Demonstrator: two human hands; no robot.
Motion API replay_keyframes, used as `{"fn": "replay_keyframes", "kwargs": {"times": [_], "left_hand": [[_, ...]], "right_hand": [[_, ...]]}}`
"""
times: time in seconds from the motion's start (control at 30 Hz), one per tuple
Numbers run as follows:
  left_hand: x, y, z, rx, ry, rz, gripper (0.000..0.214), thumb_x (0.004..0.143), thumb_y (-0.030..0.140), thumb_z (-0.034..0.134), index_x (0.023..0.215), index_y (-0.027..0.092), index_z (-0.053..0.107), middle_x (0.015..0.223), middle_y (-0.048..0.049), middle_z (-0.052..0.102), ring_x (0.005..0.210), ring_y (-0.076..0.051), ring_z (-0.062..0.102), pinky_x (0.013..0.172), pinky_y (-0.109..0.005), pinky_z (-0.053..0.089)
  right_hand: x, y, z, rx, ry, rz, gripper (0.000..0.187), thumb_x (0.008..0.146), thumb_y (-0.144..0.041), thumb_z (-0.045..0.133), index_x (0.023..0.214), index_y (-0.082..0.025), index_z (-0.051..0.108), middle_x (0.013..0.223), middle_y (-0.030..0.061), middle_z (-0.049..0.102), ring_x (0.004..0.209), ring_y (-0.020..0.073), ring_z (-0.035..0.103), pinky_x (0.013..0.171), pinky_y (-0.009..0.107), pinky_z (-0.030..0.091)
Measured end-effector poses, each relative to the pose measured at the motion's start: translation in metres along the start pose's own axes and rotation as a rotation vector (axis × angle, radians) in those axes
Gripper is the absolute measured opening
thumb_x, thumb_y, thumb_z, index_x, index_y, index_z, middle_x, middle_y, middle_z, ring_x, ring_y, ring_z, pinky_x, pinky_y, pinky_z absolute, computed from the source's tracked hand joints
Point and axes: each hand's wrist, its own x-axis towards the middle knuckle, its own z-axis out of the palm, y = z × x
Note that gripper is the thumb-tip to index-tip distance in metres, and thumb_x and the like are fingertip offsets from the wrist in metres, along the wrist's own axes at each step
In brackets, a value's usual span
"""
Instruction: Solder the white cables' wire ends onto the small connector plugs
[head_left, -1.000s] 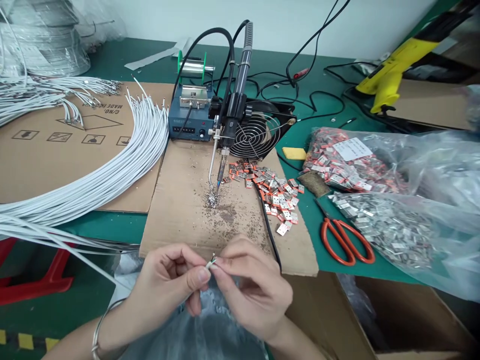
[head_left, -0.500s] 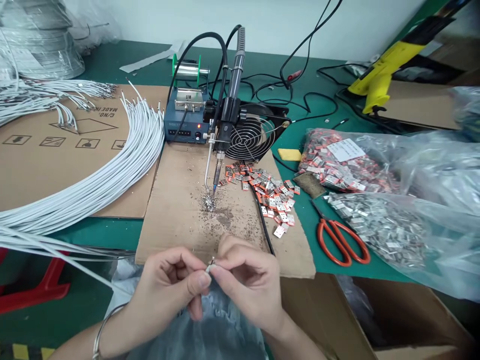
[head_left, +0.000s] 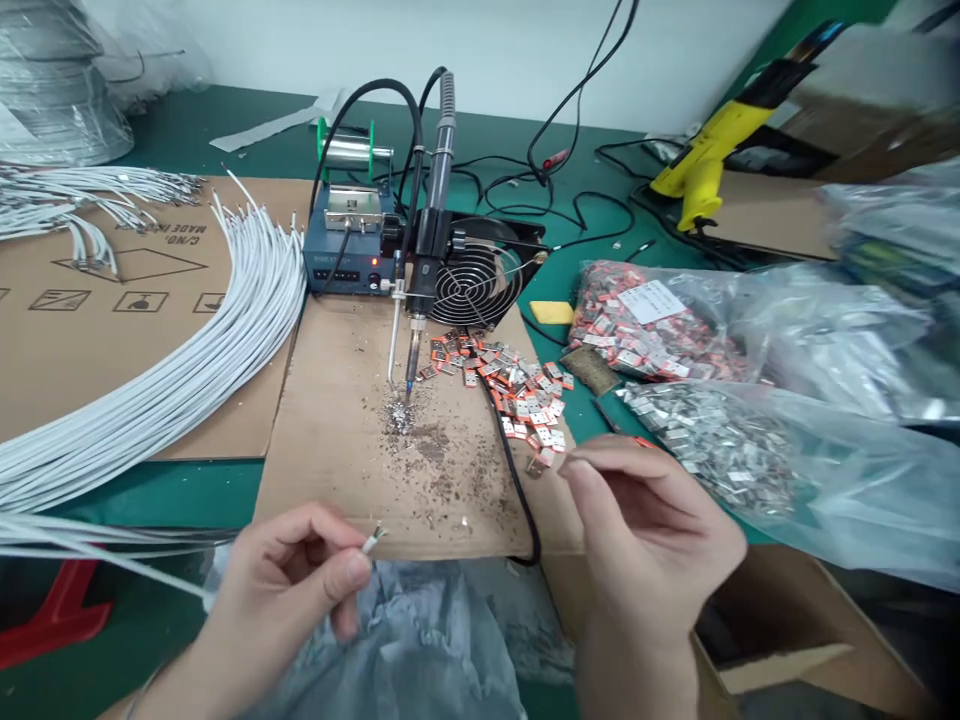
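Observation:
My left hand point(head_left: 300, 590) is closed in a pinch around a white cable point(head_left: 370, 543) close to its end. Fine stripped wires, one of them greenish, stick out past the fingertips. My right hand point(head_left: 652, 530) is at the front right edge of a pile of metal USB connectors point(head_left: 529, 400) with orange inserts. Its thumb and forefinger are drawn together beside one connector at the pile's near edge; whether they grip anything is hidden. A soldering iron point(head_left: 424, 270) is fixed in a stand, tip down over solder debris on the cardboard sheet point(head_left: 315, 420).
Behind the iron stand a blue soldering station point(head_left: 345, 245), a solder spool point(head_left: 349, 152) and a fan point(head_left: 480, 285). White cables point(head_left: 187, 370) lie bundled left. Bags of connectors point(head_left: 660, 325) and metal shells point(head_left: 712, 445) lie right, near a yellow glue gun point(head_left: 709, 155). A black cord point(head_left: 510, 460) crosses the cardboard.
My right hand has left the cable end and moved right to the connector pile, covering most of the orange-handled scissors. My left hand keeps the cable. The view has shifted slightly right.

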Motion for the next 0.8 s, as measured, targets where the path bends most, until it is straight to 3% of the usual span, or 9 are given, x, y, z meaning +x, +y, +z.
{"fn": "replay_keyframes", "kwargs": {"times": [0.07, 0.13, 0.23, 0.3, 0.43, 0.6, 0.8], "left_hand": [[0.002, 0.004, -0.006, 0.075, 0.048, 0.035, 0.019, 0.065, 0.028, 0.075, 0.061, 0.017, 0.061, 0.042, 0.0054, 0.055, 0.035, -0.008, 0.052, 0.040, -0.015, 0.040], [0.005, 0.006, -0.013, 0.131, 0.069, 0.051, 0.018, 0.067, 0.028, 0.073, 0.061, 0.018, 0.059, 0.041, 0.0064, 0.052, 0.035, -0.007, 0.050, 0.040, -0.015, 0.039], [0.010, 0.007, -0.019, 0.185, 0.068, 0.063, 0.019, 0.070, 0.032, 0.069, 0.063, 0.019, 0.058, 0.041, 0.0063, 0.052, 0.037, -0.008, 0.049, 0.042, -0.017, 0.038], [0.014, 0.008, -0.020, 0.208, 0.054, 0.068, 0.020, 0.071, 0.033, 0.068, 0.064, 0.018, 0.058, 0.042, 0.0055, 0.054, 0.039, -0.009, 0.049, 0.044, -0.017, 0.039], [0.020, 0.012, -0.023, 0.184, -0.011, -0.001, 0.020, 0.071, 0.035, 0.069, 0.070, 0.017, 0.061, 0.043, 0.0032, 0.058, 0.041, -0.010, 0.052, 0.046, -0.019, 0.040], [0.035, 0.021, -0.030, 0.177, -0.154, -0.148, 0.025, 0.074, 0.035, 0.066, 0.088, 0.015, 0.063, 0.043, 0.0026, 0.060, 0.039, -0.009, 0.053, 0.040, -0.015, 0.036], [0.069, 0.045, -0.019, 0.266, -0.257, -0.149, 0.016, 0.074, 0.026, 0.065, 0.083, 0.013, 0.062, 0.040, 0.0049, 0.056, 0.037, -0.008, 0.052, 0.041, -0.016, 0.042]], "right_hand": [[0.021, 0.005, -0.016, -0.301, -0.062, -0.141, 0.009, 0.079, -0.016, 0.062, 0.081, -0.024, 0.063, 0.069, 0.0011, 0.059, 0.062, 0.0173, 0.049, 0.060, 0.031, 0.037], [0.044, 0.010, -0.023, -0.556, -0.269, -0.252, 0.006, 0.080, -0.017, 0.061, 0.083, -0.022, 0.064, 0.074, 0.0036, 0.064, 0.066, 0.0198, 0.053, 0.063, 0.033, 0.039], [0.073, 0.017, -0.011, -0.805, -0.605, -0.347, 0.007, 0.081, -0.018, 0.058, 0.082, -0.019, 0.065, 0.076, 0.0066, 0.067, 0.071, 0.0232, 0.056, 0.066, 0.035, 0.041], [0.086, 0.021, 0.004, -0.913, -0.734, -0.372, 0.006, 0.080, -0.017, 0.060, 0.081, -0.018, 0.066, 0.075, 0.0070, 0.067, 0.071, 0.0232, 0.056, 0.067, 0.035, 0.041], [0.098, 0.026, 0.027, -0.962, -0.805, -0.381, 0.005, 0.077, -0.019, 0.065, 0.080, -0.016, 0.068, 0.078, 0.0088, 0.067, 0.075, 0.0246, 0.059, 0.070, 0.036, 0.041], [0.106, 0.034, 0.030, -0.923, -0.871, -0.432, 0.008, 0.078, -0.017, 0.061, 0.075, -0.016, 0.068, 0.071, 0.0070, 0.064, 0.072, 0.0231, 0.058, 0.071, 0.037, 0.040], [0.099, 0.029, 0.032, -0.851, -0.798, -0.435, 0.014, 0.078, -0.012, 0.050, 0.072, -0.014, 0.063, 0.067, 0.0085, 0.062, 0.066, 0.0218, 0.056, 0.062, 0.035, 0.043]]}}
